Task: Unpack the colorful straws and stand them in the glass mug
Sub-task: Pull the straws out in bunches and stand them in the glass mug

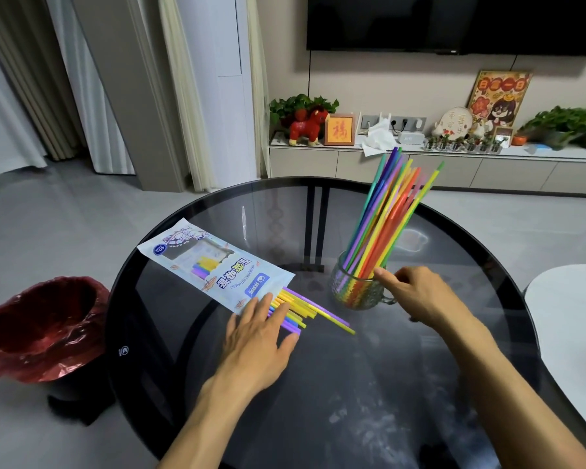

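Straws half unpacked on a round glass counter [217, 384].
Left hand [257, 328], grip spread flat, rests on the loose straws [313, 311] poking from the packet [214, 265]; right hand [416, 292], fingers relaxed, sits beside the glass mug [356, 289] of upright straws, with open counter toward the near rim.

Round dark glass table [318, 384] occupying the centre. Left of it, a bin lined with a red bag [44, 328] standing on the floor. Beyond it, a low cabinet [420, 167] carrying a red toy horse [307, 126], potted plants [569, 125] and framed pictures [339, 129]; a television [454, 22] hanging above.
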### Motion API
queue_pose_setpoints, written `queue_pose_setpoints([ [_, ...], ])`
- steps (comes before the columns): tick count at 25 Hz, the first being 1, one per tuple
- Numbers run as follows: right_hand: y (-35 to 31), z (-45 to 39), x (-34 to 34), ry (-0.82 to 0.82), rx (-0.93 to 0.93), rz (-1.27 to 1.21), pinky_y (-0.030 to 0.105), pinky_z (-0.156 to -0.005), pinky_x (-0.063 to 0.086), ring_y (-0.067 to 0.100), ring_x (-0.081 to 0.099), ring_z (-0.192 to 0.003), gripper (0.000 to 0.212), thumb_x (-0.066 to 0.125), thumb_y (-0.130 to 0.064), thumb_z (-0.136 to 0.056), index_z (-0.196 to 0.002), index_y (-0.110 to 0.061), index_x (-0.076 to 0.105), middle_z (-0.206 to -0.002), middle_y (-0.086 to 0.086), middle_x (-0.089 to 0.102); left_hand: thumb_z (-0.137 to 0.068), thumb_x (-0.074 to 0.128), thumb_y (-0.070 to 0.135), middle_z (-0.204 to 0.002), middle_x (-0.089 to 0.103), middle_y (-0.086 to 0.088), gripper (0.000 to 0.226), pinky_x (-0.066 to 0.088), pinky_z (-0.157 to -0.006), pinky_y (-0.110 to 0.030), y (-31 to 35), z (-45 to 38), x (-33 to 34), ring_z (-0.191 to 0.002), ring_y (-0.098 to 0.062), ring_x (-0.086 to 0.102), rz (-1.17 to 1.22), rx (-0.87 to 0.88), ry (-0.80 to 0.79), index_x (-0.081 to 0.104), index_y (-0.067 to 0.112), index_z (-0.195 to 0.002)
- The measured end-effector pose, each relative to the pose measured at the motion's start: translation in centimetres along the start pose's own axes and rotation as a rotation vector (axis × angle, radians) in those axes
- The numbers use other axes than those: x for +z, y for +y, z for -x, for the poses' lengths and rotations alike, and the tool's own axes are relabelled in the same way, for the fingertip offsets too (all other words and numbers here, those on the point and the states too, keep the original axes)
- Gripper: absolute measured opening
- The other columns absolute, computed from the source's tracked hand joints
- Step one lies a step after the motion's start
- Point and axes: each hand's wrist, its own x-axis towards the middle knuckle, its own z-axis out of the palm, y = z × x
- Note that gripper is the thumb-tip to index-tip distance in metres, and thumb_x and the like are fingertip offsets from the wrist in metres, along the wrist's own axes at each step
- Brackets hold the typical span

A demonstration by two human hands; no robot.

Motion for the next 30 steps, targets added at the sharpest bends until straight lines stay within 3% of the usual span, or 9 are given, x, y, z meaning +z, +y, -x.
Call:
queue_pose_setpoints([
  [3, -0.9, 1.7, -1.1, 0.141, -0.070, 0.238, 0.038, -0.062, 0.056, 0.029, 0.064, -0.058, 0.071, 0.041, -0.068, -0.089, -0.061, -0.006, 0.062, -0.060, 0.008, 0.068, -0.095, 0.042, 0.049, -0.158, 0.023, 0.005, 0.052, 0.026, -0.114, -0.040, -0.1, 0.4, -0.9, -0.145, -0.020, 0.019, -0.005, 0.039, 0.007, 0.033, 0.033, -0.145],
  [7, -4.0, 3.2, 2.0, 0.071, -0.252, 0.184, 0.035, -0.060, 0.053, 0.031, 0.064, -0.066, 0.046, 0.052, -0.050, -0.087, -0.063, -0.011, 0.056, -0.063, 0.005, 0.065, -0.094, 0.047, 0.043, -0.142, 0.042, 0.011, 0.044, 0.043, -0.100, -0.038, -0.4, 0.7, -1.4, -0.128, -0.018, 0.039, 0.026, 0.084, 0.036, 0.044, 0.029, -0.135],
  [10, -5.4, 3.8, 7.5, -0.044, -0.395, 0.253, 0.037, -0.071, 0.048, 0.031, 0.061, -0.093, 0.035, 0.054, -0.052, -0.090, -0.090, -0.017, 0.061, -0.094, 0.006, 0.064, -0.093, 0.046, 0.046, -0.147, 0.035, 0.011, 0.047, 0.041, -0.101, -0.039, -0.6, 0.8, -1.2, -0.130, -0.019, 0.035, -0.015, 0.090, 0.015, 0.040, 0.035, -0.139],
  [13, -6.2, 3.5, 9.8, 0.032, -0.433, 0.351, 0.040, -0.080, 0.049, 0.030, 0.057, -0.107, 0.041, 0.051, -0.049, -0.093, -0.110, -0.012, 0.058, -0.113, 0.008, 0.061, -0.093, 0.043, 0.048, -0.153, 0.028, 0.009, 0.049, 0.037, -0.105, -0.040, -0.5, 0.9, -1.0, -0.134, -0.020, 0.030, -0.049, 0.091, 0.017, 0.038, 0.038, -0.141],
  [18, -7.1, 4.1, 10.4, 0.031, -0.419, 0.467, 0.038, -0.073, 0.051, 0.032, 0.061, -0.106, 0.034, 0.054, -0.028, -0.095, -0.119, -0.005, 0.045, -0.118, 0.013, 0.057, -0.094, 0.042, 0.048, -0.156, 0.024, 0.008, 0.049, 0.033, -0.106, -0.040, -0.5, 0.9, -0.9, -0.138, -0.020, 0.025, -0.060, 0.088, 0.020, 0.038, 0.036, -0.142],
  [21, -6.9, 4.3, 10.1, 0.091, -0.459, 0.500, 0.035, -0.054, 0.041, 0.034, 0.069, -0.089, 0.032, 0.063, -0.022, -0.090, -0.110, -0.002, 0.049, -0.102, 0.015, 0.061, -0.094, 0.042, 0.048, -0.156, 0.024, 0.008, 0.050, 0.033, -0.106, -0.040, -0.4, 0.8, -0.8, -0.138, -0.020, 0.025, -0.063, 0.083, 0.026, 0.037, 0.036, -0.142],
  [25, -7.2, 4.4, 9.9, -0.074, -0.428, 0.483, 0.039, -0.064, 0.042, 0.035, 0.064, -0.105, 0.034, 0.053, -0.025, -0.096, -0.119, -0.003, 0.041, -0.116, 0.015, 0.058, -0.094, 0.042, 0.046, -0.155, 0.024, 0.008, 0.049, 0.033, -0.105, -0.040, -0.2, 0.8, -0.7, -0.138, -0.020, 0.025, -0.072, 0.086, 0.045, 0.037, 0.035, -0.142],
  [28, -7.4, 4.7, 9.3, -0.019, -0.398, 0.552, 0.039, -0.077, 0.052, 0.033, 0.058, -0.110, 0.032, 0.051, -0.018, -0.095, -0.122, -0.003, 0.040, -0.121, 0.015, 0.053, -0.094, 0.042, 0.047, -0.157, 0.024, 0.008, 0.051, 0.031, -0.106, -0.039, -0.4, 0.8, -0.6, -0.140, -0.018, 0.023, -0.053, 0.083, 0.050, 0.035, 0.035, -0.144],
  [30, -6.9, 4.3, 8.8, -0.044, -0.371, 0.555, 0.040, -0.070, 0.047, 0.034, 0.062, -0.107, 0.023, 0.044, -0.008, -0.094, -0.116, -0.005, 0.040, -0.117, 0.016, 0.058, -0.094, 0.043, 0.049, -0.158, 0.022, 0.009, 0.054, 0.029, -0.108, -0.039, -0.6, 0.7, -0.5, -0.143, -0.017, 0.020, -0.046, 0.072, 0.048, 0.033, 0.033, -0.145],
])
